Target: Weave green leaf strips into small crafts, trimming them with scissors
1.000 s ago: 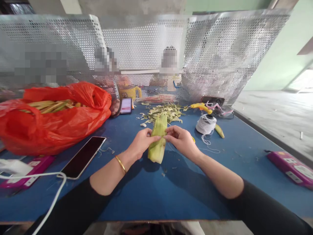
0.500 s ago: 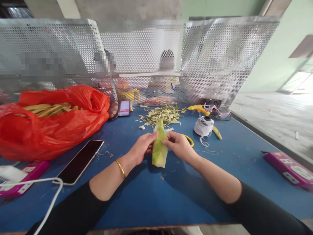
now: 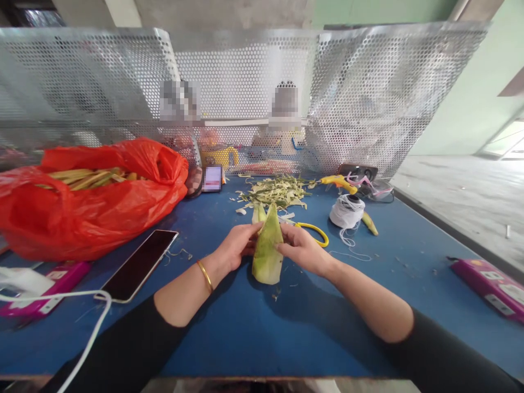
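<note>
Above the blue table (image 3: 229, 338), a pale green husk (image 3: 268, 254) stands with its narrow tip pointing away from me. My left hand (image 3: 239, 243) pinches its left edge between thumb and fingers. On the other edge, my right hand (image 3: 301, 245) grips it with the thumb in front and the fingers partly hidden behind. A second pale husk tip (image 3: 257, 214) shows behind the first, near my left fingertips; its lower part is hidden. Just past my right hand lies a yellow scissors-like handle (image 3: 321, 236). Beyond the hands is a heap of shredded husk strips (image 3: 278, 191).
At left are a red plastic bag (image 3: 102, 224) of stalks, a phone (image 3: 141, 265) and a purple power strip (image 3: 67, 281). A white string spool (image 3: 346, 213), yellow glue gun (image 3: 339, 183) and another power strip (image 3: 489, 286) sit right. A perforated metal screen (image 3: 245, 71) closes the back.
The husk has turned slightly and looks wider, and a second tip now shows behind it. My right fingers have shifted along its edge. The view has moved a little left.
</note>
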A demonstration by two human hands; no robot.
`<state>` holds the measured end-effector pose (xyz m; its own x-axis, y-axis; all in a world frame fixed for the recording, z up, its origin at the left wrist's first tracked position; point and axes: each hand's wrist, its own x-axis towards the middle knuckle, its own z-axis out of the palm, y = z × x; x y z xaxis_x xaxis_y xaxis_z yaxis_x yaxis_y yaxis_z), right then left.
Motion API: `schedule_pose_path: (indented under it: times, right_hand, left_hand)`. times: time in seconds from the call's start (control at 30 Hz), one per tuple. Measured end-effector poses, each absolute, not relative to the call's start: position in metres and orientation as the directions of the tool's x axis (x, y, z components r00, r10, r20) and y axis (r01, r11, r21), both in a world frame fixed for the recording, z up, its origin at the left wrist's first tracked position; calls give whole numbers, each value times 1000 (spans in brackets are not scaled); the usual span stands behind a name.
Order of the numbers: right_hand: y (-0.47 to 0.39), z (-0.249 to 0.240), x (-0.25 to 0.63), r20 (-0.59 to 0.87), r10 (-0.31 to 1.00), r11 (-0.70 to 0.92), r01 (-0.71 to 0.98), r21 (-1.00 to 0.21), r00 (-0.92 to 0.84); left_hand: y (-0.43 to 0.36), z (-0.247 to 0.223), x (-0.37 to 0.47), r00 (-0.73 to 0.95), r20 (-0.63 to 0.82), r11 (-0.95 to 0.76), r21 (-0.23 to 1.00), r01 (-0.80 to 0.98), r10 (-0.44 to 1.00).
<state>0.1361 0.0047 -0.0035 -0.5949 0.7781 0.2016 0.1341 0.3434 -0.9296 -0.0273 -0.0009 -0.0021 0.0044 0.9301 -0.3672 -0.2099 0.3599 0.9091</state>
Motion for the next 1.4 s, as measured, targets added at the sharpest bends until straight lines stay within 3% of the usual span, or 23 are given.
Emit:
schedule_pose_path:
  times: [0.23, 0.4, 0.5, 0.63, 0.83, 0.97, 1.1, 1.3, 1.4]
  right_hand:
    - [-3, 2, 137, 351, 704, 602, 257, -756, -617]
    - [0, 2, 138, 386, 721, 596, 229, -770, -576]
    - [2, 2, 138, 340, 785, 507, 223, -833, -518]
    - [1, 7, 138, 187, 851, 265, 95, -959, -490]
    - [-3, 15, 137, 41, 950, 14, -89, -996, -309]
    - [-2, 16, 137, -65, 952, -136, -224, -965, -298]
    - [0, 13, 137, -79, 948, -168, -273, -947, -307]
    - [7, 10, 138, -3, 982, -58, -291, -955, -186]
    - [11, 10, 141, 20, 998, 0, -305, -952, -63]
  left_hand:
    - [-4, 1, -28, 8, -318, 313, 929, -197, 948]
    - [-3, -1, -26, -21, -292, 279, 932, -230, 956]
    - [-1, -2, -27, -66, -265, 242, 939, -243, 962]
    - [1, 0, -30, -58, -249, 219, 925, -311, 967]
    - [6, -3, -34, -57, -249, 210, 900, -382, 967]
    - [4, -5, -30, 97, -278, 289, 824, -488, 956]
    - [0, -2, -26, 253, -263, 360, 773, -522, 931]
    - [4, -1, -26, -90, -283, 188, 810, -556, 955]
    - [13, 1, -37, -248, -323, 173, 860, -481, 914]
